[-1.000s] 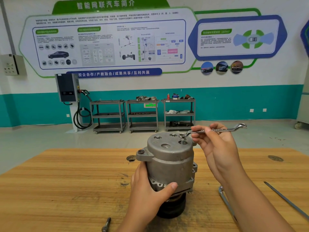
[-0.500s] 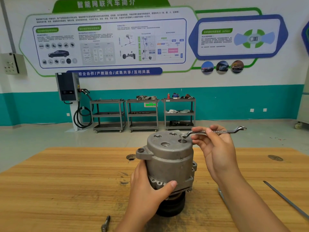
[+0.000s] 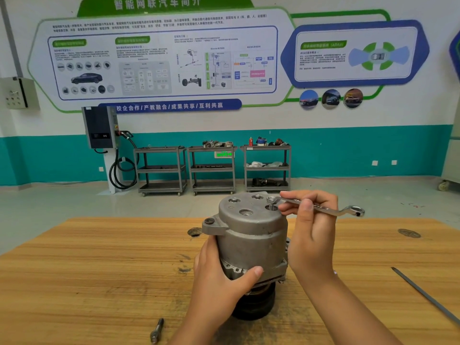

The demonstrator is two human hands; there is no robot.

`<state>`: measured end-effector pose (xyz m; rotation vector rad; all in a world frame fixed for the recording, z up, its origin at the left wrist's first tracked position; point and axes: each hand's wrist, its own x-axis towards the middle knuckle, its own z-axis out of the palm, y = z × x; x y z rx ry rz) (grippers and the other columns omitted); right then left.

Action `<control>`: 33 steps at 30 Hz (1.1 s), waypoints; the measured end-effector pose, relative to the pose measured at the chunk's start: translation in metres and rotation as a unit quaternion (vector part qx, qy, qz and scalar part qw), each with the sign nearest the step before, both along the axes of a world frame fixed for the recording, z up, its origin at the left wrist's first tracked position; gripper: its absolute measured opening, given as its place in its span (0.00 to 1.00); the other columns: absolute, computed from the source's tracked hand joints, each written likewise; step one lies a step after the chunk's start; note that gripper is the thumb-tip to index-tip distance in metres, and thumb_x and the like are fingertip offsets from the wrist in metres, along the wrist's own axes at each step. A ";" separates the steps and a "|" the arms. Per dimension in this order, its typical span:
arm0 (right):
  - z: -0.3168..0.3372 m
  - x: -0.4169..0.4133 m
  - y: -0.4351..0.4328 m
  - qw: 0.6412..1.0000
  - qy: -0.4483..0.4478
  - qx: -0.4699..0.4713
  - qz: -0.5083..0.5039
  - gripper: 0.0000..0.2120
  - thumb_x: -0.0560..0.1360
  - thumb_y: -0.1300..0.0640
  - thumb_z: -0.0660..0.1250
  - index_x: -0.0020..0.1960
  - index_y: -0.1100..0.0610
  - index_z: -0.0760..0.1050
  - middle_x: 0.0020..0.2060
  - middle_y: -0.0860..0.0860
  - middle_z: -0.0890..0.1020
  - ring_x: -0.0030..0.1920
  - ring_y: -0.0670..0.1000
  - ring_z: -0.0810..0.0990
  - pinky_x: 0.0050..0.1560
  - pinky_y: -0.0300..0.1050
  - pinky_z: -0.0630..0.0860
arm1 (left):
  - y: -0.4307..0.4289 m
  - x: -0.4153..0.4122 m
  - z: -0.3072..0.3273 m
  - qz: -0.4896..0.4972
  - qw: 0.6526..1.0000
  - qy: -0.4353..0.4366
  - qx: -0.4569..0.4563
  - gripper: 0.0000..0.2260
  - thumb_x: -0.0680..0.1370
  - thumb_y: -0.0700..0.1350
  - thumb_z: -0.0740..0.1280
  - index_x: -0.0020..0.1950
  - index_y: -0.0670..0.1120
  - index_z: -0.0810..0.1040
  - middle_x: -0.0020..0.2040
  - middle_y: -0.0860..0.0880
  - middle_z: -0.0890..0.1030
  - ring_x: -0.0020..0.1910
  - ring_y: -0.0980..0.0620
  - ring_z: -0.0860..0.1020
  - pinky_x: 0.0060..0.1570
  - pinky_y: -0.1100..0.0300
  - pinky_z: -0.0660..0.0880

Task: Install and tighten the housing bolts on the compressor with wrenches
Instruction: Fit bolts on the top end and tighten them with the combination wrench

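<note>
A grey cast compressor (image 3: pixel 251 235) stands upright on its black pulley on the wooden table (image 3: pixel 99 270). My left hand (image 3: pixel 219 277) grips its lower housing from the near side. A bolt (image 3: pixel 270 203) sticks up partly out of a hole on the top face, with the ring end of a silver wrench (image 3: pixel 321 207) seated on its head. My right hand (image 3: pixel 311 230) pinches the wrench shaft near the middle; the handle points right and slightly down. Two other bolt heads sit low in the top face.
A loose bolt (image 3: pixel 156 330) lies on the table near the front edge. A long thin metal rod (image 3: pixel 425 295) lies at the right. Two round holes mark the tabletop. Three tool carts (image 3: pixel 211 168) and a wall charger stand far behind.
The wrench handle has swung a little toward me and downward at its right end, with my right hand following. My left hand keeps the same grip on the compressor.
</note>
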<state>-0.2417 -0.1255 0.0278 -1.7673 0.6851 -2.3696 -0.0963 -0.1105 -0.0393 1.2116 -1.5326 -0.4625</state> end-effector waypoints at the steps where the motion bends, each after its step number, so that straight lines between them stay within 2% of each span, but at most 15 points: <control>1: -0.001 0.001 -0.001 1.000 0.020 0.001 -0.015 0.05 0.80 0.52 0.51 0.49 0.45 0.64 0.47 0.50 0.79 0.43 0.44 0.79 0.45 0.35 0.75 | 0.000 0.000 0.000 0.000 1.000 0.000 0.000 0.44 0.59 0.69 0.69 0.72 0.60 0.59 0.66 0.61 0.68 0.68 0.56 0.64 0.66 0.50 0.68; 4: -0.003 0.002 -0.001 0.994 0.091 0.002 -0.062 0.05 0.81 0.49 0.51 0.48 0.47 0.64 0.48 0.43 0.75 0.45 0.41 0.77 0.47 0.30 0.73 | 0.000 0.000 0.000 0.002 1.000 -0.002 0.000 0.45 0.59 0.69 0.68 0.73 0.60 0.59 0.66 0.62 0.68 0.68 0.56 0.64 0.65 0.51 0.68; 6: -0.002 0.003 0.001 0.984 0.148 -0.024 -0.101 0.12 0.82 0.47 0.50 0.51 0.53 0.66 0.46 0.46 0.74 0.47 0.43 0.75 0.49 0.31 0.72 | -0.001 -0.001 0.000 0.005 1.000 -0.005 -0.001 0.44 0.58 0.70 0.68 0.72 0.61 0.59 0.65 0.62 0.68 0.67 0.56 0.64 0.64 0.53 0.68; 9: 0.002 0.002 0.005 0.965 0.216 -0.051 -0.138 0.17 0.82 0.50 0.54 0.51 0.62 0.74 0.43 0.55 0.78 0.45 0.50 0.75 0.47 0.39 0.73 | -0.001 -0.001 0.000 0.005 1.000 -0.007 -0.001 0.43 0.59 0.69 0.68 0.71 0.62 0.59 0.64 0.63 0.69 0.66 0.57 0.64 0.63 0.53 0.68; 12: 0.008 0.000 0.009 0.963 0.229 -0.043 -0.134 0.12 0.76 0.55 0.64 0.48 0.64 0.79 0.43 0.55 0.81 0.44 0.53 0.80 0.46 0.44 0.76 | 0.000 -0.001 0.000 0.006 1.000 -0.010 -0.002 0.43 0.59 0.70 0.68 0.72 0.61 0.59 0.64 0.62 0.69 0.66 0.56 0.64 0.62 0.55 0.68; 14: 0.010 0.001 0.010 0.957 0.239 -0.049 -0.156 0.08 0.72 0.59 0.69 0.47 0.63 0.81 0.42 0.54 0.81 0.43 0.54 0.80 0.46 0.42 0.75 | 0.000 -0.001 0.001 0.008 1.000 -0.012 -0.004 0.44 0.59 0.69 0.68 0.72 0.61 0.59 0.65 0.62 0.68 0.66 0.57 0.64 0.61 0.56 0.67; 20: 0.012 0.004 0.012 0.948 0.251 -0.041 -0.193 0.08 0.69 0.67 0.70 0.48 0.64 0.82 0.43 0.56 0.82 0.44 0.53 0.80 0.48 0.34 0.73 | 0.000 -0.001 0.001 0.004 1.000 -0.009 0.000 0.43 0.60 0.68 0.70 0.73 0.60 0.59 0.66 0.61 0.68 0.67 0.56 0.63 0.62 0.56 0.66; 22: 0.016 0.001 0.014 0.956 0.234 -0.054 -0.171 0.08 0.71 0.68 0.70 0.50 0.65 0.81 0.45 0.56 0.82 0.47 0.49 0.80 0.52 0.30 0.73 | 0.000 0.000 0.001 0.004 1.000 -0.009 0.002 0.44 0.59 0.69 0.68 0.72 0.61 0.58 0.66 0.62 0.68 0.67 0.56 0.63 0.62 0.55 0.66; 23: 0.019 -0.001 0.015 0.965 0.212 -0.057 -0.147 0.07 0.74 0.66 0.68 0.51 0.63 0.80 0.46 0.55 0.82 0.48 0.47 0.79 0.53 0.30 0.73 | 0.000 0.000 0.001 0.003 1.000 -0.008 0.002 0.45 0.58 0.70 0.67 0.72 0.61 0.58 0.66 0.62 0.68 0.67 0.57 0.63 0.63 0.55 0.66; 26: 0.029 -0.007 0.020 0.998 0.061 0.023 -0.001 0.10 0.80 0.51 0.57 0.51 0.51 0.75 0.45 0.45 0.82 0.47 0.46 0.81 0.49 0.37 0.77 | 0.002 0.000 0.002 -0.003 1.000 -0.004 0.003 0.44 0.58 0.70 0.67 0.72 0.61 0.59 0.66 0.62 0.67 0.67 0.57 0.63 0.63 0.56 0.66; 28: 0.035 -0.013 0.018 0.993 -0.023 0.076 0.086 0.11 0.80 0.48 0.54 0.51 0.50 0.73 0.44 0.48 0.83 0.43 0.48 0.81 0.46 0.39 0.78 | 0.002 0.000 0.002 -0.003 1.000 -0.003 0.005 0.44 0.58 0.70 0.67 0.72 0.61 0.59 0.65 0.63 0.67 0.66 0.58 0.63 0.62 0.56 0.65; 30: 0.037 -0.019 0.014 0.982 -0.066 0.114 0.133 0.11 0.79 0.49 0.53 0.52 0.52 0.71 0.42 0.51 0.84 0.40 0.49 0.81 0.43 0.40 0.78 | 0.002 0.000 0.002 -0.004 1.000 0.000 0.007 0.43 0.58 0.70 0.68 0.71 0.62 0.59 0.64 0.64 0.67 0.66 0.59 0.63 0.61 0.57 0.65; 33: 0.036 -0.024 0.008 0.960 -0.118 0.159 0.197 0.10 0.82 0.56 0.50 0.51 0.55 0.70 0.39 0.53 0.84 0.37 0.49 0.80 0.39 0.39 0.77 | 0.002 0.001 0.002 -0.006 1.000 0.001 0.005 0.42 0.59 0.69 0.68 0.70 0.63 0.59 0.64 0.65 0.67 0.66 0.59 0.63 0.60 0.58 0.65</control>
